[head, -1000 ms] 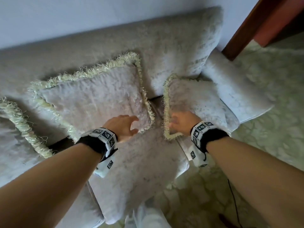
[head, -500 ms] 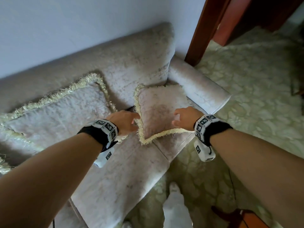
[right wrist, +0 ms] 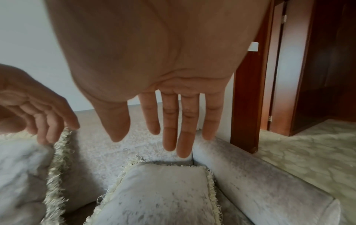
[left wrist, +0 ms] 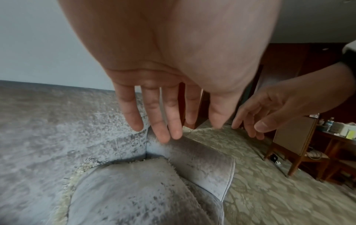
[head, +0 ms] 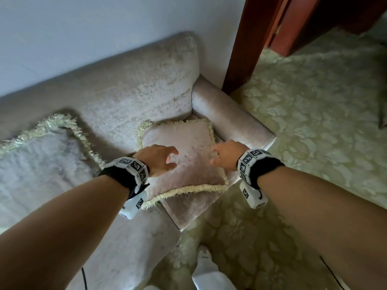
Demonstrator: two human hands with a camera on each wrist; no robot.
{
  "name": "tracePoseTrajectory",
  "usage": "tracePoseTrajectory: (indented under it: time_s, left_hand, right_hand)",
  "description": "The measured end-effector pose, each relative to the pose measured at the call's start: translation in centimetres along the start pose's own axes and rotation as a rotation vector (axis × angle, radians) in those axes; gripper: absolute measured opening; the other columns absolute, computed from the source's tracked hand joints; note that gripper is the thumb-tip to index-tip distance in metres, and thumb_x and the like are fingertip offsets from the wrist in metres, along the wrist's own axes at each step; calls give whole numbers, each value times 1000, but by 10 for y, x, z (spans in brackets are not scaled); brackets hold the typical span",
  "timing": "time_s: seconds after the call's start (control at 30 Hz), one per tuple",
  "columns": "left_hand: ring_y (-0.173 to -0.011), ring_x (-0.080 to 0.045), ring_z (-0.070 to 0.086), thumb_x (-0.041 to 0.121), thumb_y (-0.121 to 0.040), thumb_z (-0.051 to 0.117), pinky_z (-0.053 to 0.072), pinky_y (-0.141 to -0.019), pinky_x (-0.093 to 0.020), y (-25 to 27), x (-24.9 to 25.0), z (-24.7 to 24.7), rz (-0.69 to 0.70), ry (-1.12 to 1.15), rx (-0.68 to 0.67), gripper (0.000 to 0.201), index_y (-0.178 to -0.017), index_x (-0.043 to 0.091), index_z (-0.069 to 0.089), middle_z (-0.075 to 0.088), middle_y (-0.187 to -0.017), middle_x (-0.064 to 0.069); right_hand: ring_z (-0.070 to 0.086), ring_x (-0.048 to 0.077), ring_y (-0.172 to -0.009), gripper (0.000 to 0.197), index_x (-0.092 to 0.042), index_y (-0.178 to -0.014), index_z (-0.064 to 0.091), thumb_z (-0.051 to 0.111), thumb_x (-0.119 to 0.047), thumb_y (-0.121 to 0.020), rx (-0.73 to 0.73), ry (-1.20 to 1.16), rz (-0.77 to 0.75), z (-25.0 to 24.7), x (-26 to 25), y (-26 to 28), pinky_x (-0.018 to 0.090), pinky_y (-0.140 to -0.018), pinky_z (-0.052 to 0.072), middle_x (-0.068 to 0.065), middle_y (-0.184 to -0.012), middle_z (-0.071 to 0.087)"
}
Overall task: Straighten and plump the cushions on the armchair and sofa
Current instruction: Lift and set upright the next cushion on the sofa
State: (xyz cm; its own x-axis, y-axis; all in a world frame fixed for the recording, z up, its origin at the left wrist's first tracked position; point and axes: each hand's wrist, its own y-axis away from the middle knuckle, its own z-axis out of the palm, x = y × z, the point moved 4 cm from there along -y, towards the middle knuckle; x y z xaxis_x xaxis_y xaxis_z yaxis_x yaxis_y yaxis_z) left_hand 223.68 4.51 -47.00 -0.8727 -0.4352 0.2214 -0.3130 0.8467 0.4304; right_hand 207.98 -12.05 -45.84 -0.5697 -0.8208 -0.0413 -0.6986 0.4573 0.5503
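Note:
A small pale cushion (head: 188, 162) with a cream fringe lies flat on the seat in the corner of the beige sofa (head: 134, 95), against the armrest (head: 228, 120). My left hand (head: 165, 159) hovers over its left side with fingers spread and holds nothing. My right hand (head: 222, 156) hovers over its right side, fingers straight and empty. Both wrist views show the cushion (left wrist: 133, 191) (right wrist: 159, 191) below outstretched fingers, apart from it. A larger fringed cushion (head: 41, 162) leans on the sofa back to the left.
A dark wooden door frame (head: 249, 42) stands just behind the armrest. Patterned pale carpet (head: 314, 122) covers the floor to the right. A wooden chair (left wrist: 296, 146) and a side table with bottles stand further off. My white shoe (head: 207, 266) is by the sofa's front.
Both hands have let go of the small cushion's edges and lifted off it with fingers spread. The cushion now lies flat in the corner by the armrest. The view has shifted right.

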Motion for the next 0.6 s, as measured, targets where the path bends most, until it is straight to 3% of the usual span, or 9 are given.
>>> tracePoseTrajectory:
  time_s: [0.27, 0.43, 0.6]
  left_hand:
    - [-116, -18, 60, 54, -96, 51, 51, -97, -41, -66, -4, -3, -58, 62, -12, 46, -140, 37, 47, 66, -126, 9]
    - [-113, -17, 62, 54, -96, 51, 51, -96, -38, -119, -56, 10, -166, 190, -1, 47, -140, 37, 49, 68, -123, 9]
    - [-108, -18, 66, 49, -95, 56, 52, -96, -39, -191, -120, 44, -342, 459, 53, 43, -135, 34, 54, 70, -117, 7]
  right_hand:
    - [63, 31, -110, 51, -28, -134, 55, 54, -57, -91, -42, -124, 31, -4, 47, -63, 43, -92, 55, 8, -129, 63]
    - [64, 26, -110, 56, -26, -136, 55, 55, -60, -90, -50, -206, 15, -8, 51, -135, 41, -93, 54, 4, -125, 68]
    - [62, 26, -119, 63, -23, -143, 52, 56, -59, -91, -65, -313, 53, 8, 51, -228, 39, -100, 50, 5, -133, 65]
